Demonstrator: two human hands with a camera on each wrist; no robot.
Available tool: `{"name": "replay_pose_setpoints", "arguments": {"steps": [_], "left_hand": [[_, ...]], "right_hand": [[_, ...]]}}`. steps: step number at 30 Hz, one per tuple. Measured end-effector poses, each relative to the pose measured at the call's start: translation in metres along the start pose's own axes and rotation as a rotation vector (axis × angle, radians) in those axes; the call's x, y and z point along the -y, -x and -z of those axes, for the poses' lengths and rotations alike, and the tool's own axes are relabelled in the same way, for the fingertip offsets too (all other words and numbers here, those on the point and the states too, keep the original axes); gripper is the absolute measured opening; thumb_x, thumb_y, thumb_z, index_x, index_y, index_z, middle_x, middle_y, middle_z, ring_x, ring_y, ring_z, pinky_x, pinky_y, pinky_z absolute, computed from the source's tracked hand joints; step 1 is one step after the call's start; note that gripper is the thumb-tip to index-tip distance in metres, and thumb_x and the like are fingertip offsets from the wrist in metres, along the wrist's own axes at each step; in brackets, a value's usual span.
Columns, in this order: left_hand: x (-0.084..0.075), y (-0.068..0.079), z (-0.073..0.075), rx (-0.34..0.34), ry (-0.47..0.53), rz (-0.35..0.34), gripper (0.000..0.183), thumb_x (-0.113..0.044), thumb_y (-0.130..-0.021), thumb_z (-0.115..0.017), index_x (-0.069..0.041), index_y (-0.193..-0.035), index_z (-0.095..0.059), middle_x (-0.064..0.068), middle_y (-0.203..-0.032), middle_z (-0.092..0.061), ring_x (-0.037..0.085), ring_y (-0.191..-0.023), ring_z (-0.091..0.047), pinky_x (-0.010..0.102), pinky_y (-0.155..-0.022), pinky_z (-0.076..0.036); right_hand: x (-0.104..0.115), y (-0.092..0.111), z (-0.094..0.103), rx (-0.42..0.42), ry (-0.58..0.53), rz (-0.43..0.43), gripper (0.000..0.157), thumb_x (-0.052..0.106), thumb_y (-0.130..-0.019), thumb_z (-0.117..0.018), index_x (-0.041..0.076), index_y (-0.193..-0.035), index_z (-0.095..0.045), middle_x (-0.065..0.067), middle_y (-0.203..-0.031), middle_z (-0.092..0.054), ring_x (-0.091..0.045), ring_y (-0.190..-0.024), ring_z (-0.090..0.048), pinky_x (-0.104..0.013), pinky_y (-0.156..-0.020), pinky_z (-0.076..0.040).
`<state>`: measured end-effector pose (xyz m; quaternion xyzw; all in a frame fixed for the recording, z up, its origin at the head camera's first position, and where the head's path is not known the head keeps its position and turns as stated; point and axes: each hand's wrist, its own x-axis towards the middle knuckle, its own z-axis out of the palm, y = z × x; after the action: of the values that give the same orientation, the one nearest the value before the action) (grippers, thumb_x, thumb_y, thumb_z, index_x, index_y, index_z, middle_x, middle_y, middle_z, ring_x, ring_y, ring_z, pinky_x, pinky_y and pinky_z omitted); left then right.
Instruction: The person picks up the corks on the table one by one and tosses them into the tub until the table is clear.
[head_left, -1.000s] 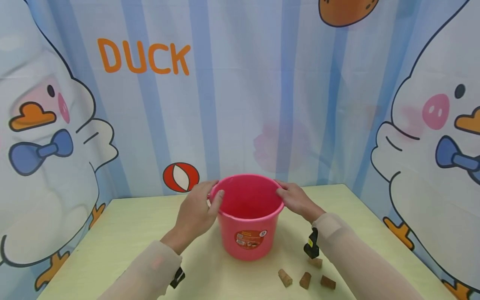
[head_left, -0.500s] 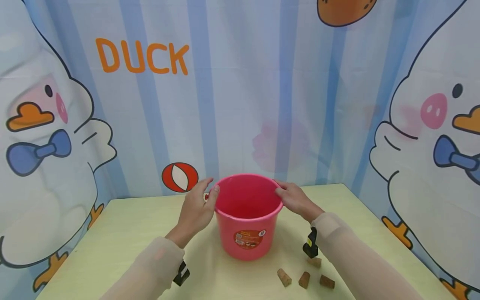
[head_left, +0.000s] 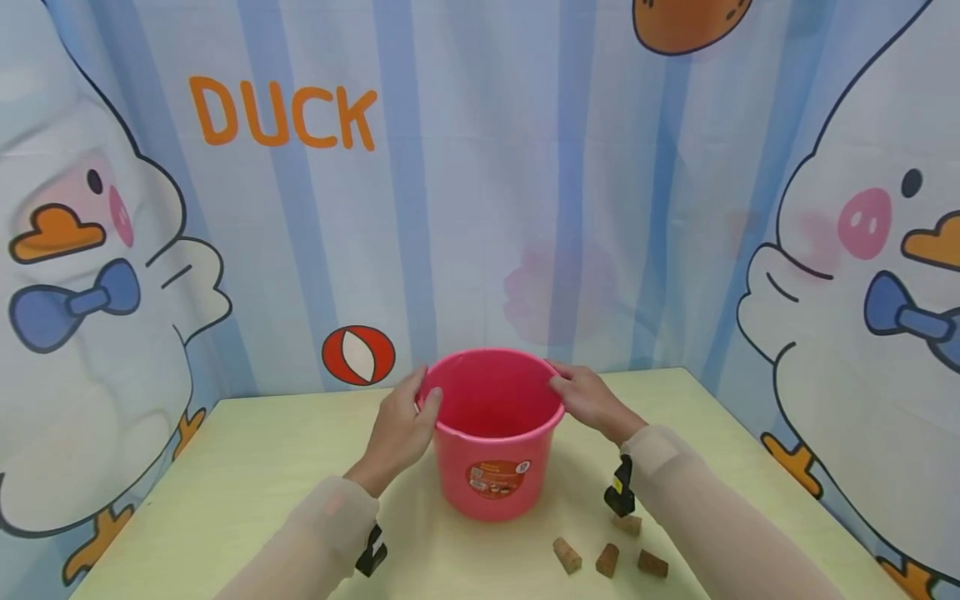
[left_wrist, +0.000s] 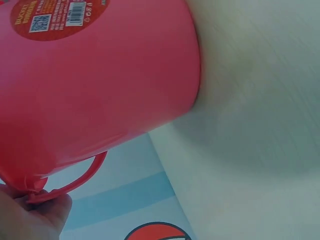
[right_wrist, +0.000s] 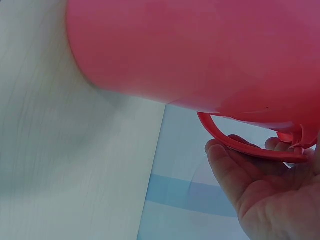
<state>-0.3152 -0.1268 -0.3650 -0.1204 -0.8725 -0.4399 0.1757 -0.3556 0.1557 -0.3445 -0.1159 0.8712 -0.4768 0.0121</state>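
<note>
A pink plastic bucket (head_left: 459,475) with an orange oval label stands upright on the table in the head view. My left hand (head_left: 399,432) grips its left rim, thumb over the edge. In the left wrist view, the fingers (left_wrist: 59,209) are at the end of the red handle (left_wrist: 87,175), which hangs along the outside. On the opposite side, my right hand (head_left: 594,402) holds the rim with its thumb on top. The right wrist view has its fingers (right_wrist: 222,162) behind and under the lowered handle (right_wrist: 227,141). The bucket's inner floor is hidden.
Several brown corks (head_left: 567,556) lie on the pale yellow table (head_left: 225,492), in front of the bucket and to its right, near my right sleeve. A duck-printed curtain (head_left: 480,167) encloses the back and both sides.
Half a second ago my left hand had loosened from the rim with its fingers spread; now it is back on it. My right hand and the bucket have stayed in place.
</note>
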Motion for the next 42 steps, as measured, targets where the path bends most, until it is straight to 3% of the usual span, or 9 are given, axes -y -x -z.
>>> {"name": "replay_pose_setpoints", "arguments": {"steps": [10, 20, 24, 29, 31, 33, 36, 42], "left_hand": [[0.002, 0.001, -0.003, -0.025, -0.055, -0.01, 0.057, -0.02, -0.104, -0.044, 0.005, -0.155, -0.037, 0.021, -0.156, -0.043, 0.042, -0.143, -0.041, 0.059, -0.111, -0.041], [-0.003, 0.001, -0.003, -0.016, -0.065, 0.02, 0.057, -0.018, -0.103, -0.044, 0.004, -0.155, -0.037, 0.019, -0.156, -0.044, 0.04, -0.141, -0.044, 0.058, -0.109, -0.044], [-0.003, 0.001, -0.004, -0.014, -0.07, 0.033, 0.058, -0.018, -0.102, -0.043, 0.003, -0.155, -0.037, 0.019, -0.157, -0.043, 0.04, -0.141, -0.043, 0.059, -0.109, -0.044], [-0.003, 0.001, -0.005, -0.014, -0.078, 0.041, 0.058, -0.018, -0.102, -0.043, 0.003, -0.155, -0.037, 0.019, -0.157, -0.043, 0.04, -0.142, -0.042, 0.059, -0.11, -0.043], [-0.002, 0.001, -0.005, -0.017, -0.082, 0.032, 0.058, -0.017, -0.102, -0.042, 0.004, -0.155, -0.038, 0.02, -0.157, -0.043, 0.041, -0.141, -0.043, 0.06, -0.11, -0.042], [-0.002, 0.001, -0.005, -0.017, -0.084, 0.032, 0.057, -0.017, -0.102, -0.042, 0.004, -0.155, -0.038, 0.02, -0.156, -0.043, 0.041, -0.141, -0.043, 0.06, -0.11, -0.042], [-0.002, 0.001, -0.005, -0.017, -0.082, 0.035, 0.057, -0.017, -0.102, -0.042, 0.004, -0.155, -0.037, 0.019, -0.156, -0.043, 0.04, -0.141, -0.043, 0.059, -0.11, -0.043], [-0.002, 0.001, -0.005, -0.019, -0.075, 0.043, 0.058, -0.018, -0.103, -0.043, 0.002, -0.156, -0.036, 0.019, -0.155, -0.045, 0.039, -0.139, -0.046, 0.058, -0.107, -0.047]], "right_hand": [[0.003, 0.0, -0.001, 0.006, 0.0, 0.0, 0.052, 0.019, -0.107, -0.041, 0.007, -0.158, -0.04, -0.016, -0.121, -0.072, -0.032, -0.104, -0.07, -0.042, -0.092, -0.059], [0.001, 0.002, -0.001, -0.009, 0.006, 0.001, 0.053, 0.02, -0.107, -0.041, 0.007, -0.158, -0.038, -0.014, -0.122, -0.072, -0.03, -0.102, -0.07, -0.042, -0.092, -0.059], [0.0, 0.004, -0.001, -0.023, 0.035, 0.002, 0.056, 0.028, -0.109, -0.043, 0.006, -0.159, -0.035, -0.016, -0.136, -0.064, -0.034, -0.12, -0.064, -0.05, -0.1, -0.054], [-0.003, 0.009, 0.0, -0.06, 0.089, 0.011, 0.062, 0.046, -0.11, -0.035, 0.006, -0.158, -0.038, -0.016, -0.154, -0.049, -0.04, -0.14, -0.047, -0.059, -0.11, -0.043], [-0.005, 0.011, 0.0, -0.09, 0.099, 0.013, 0.063, 0.051, -0.11, -0.03, 0.006, -0.149, -0.051, -0.017, -0.141, -0.059, -0.038, -0.129, -0.056, -0.055, -0.105, -0.047], [-0.006, 0.013, 0.001, -0.122, 0.103, 0.018, 0.062, 0.053, -0.11, -0.028, 0.006, -0.13, -0.064, -0.015, -0.119, -0.066, -0.033, -0.108, -0.062, -0.048, -0.093, -0.051], [-0.006, 0.016, 0.001, -0.151, 0.106, 0.033, 0.061, 0.054, -0.109, -0.028, 0.005, -0.103, -0.064, -0.013, -0.092, -0.061, -0.027, -0.085, -0.057, -0.042, -0.079, -0.049], [-0.005, 0.026, 0.0, -0.194, 0.099, 0.061, 0.057, 0.049, -0.111, -0.032, 0.005, -0.128, -0.063, -0.012, -0.123, -0.067, -0.03, -0.111, -0.066, -0.05, -0.097, -0.055]]}}
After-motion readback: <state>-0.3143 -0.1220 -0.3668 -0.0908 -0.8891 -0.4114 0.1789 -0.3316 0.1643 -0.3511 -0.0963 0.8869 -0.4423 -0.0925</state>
